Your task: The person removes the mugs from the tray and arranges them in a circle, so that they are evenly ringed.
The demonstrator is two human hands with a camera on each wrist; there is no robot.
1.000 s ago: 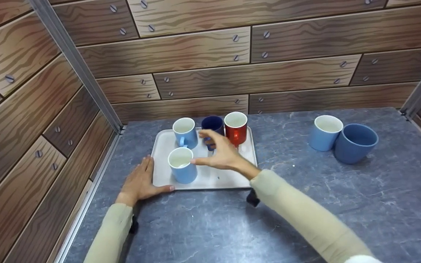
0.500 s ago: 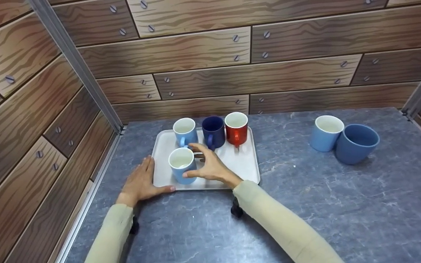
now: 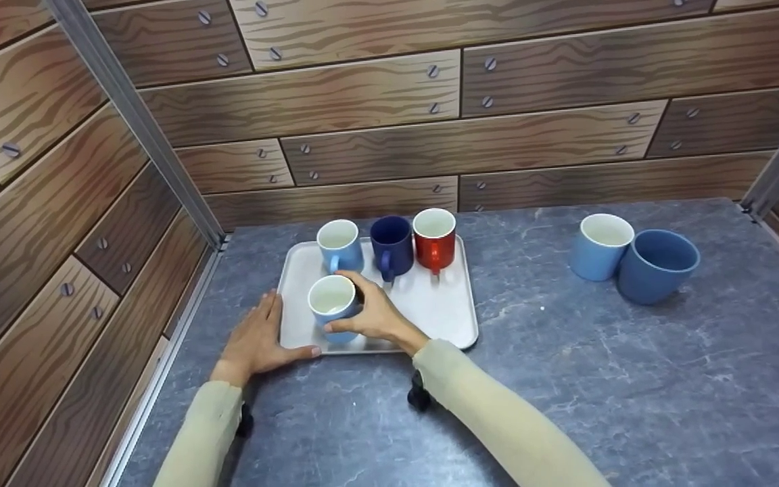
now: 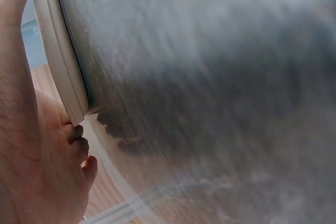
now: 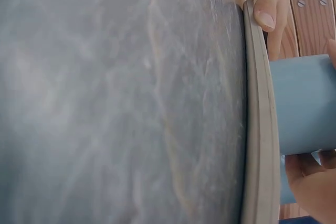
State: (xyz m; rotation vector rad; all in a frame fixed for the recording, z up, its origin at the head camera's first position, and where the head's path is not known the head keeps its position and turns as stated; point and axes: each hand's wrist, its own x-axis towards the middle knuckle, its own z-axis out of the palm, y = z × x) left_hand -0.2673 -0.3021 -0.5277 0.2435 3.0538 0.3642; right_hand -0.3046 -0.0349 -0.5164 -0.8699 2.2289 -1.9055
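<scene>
A light blue mug (image 3: 324, 315) with a white inside stands upright on the white tray (image 3: 430, 321), towards its front left. My right hand (image 3: 379, 314) grips this mug from the right side, thumb at the front and fingers behind. The right wrist view shows the mug's wall (image 5: 304, 103) close behind the tray's rim (image 5: 261, 119), with fingers around it. At the tray's front left corner rests my left hand (image 3: 253, 346), its fingers straight along the left side and its thumb along the front edge.
Along the tray's back stand another light blue mug (image 3: 342, 256), a dark blue mug (image 3: 393, 247) and a red mug (image 3: 435, 240). On the grey table (image 3: 565, 379) at the right, a light blue cup (image 3: 596, 253) stands beside a larger blue cup (image 3: 653, 270). Wood-patterned walls (image 3: 362, 115) enclose the table.
My right hand has come down and left from over the tray's middle and taken hold of the front light blue mug. The left hand stays at the tray's corner.
</scene>
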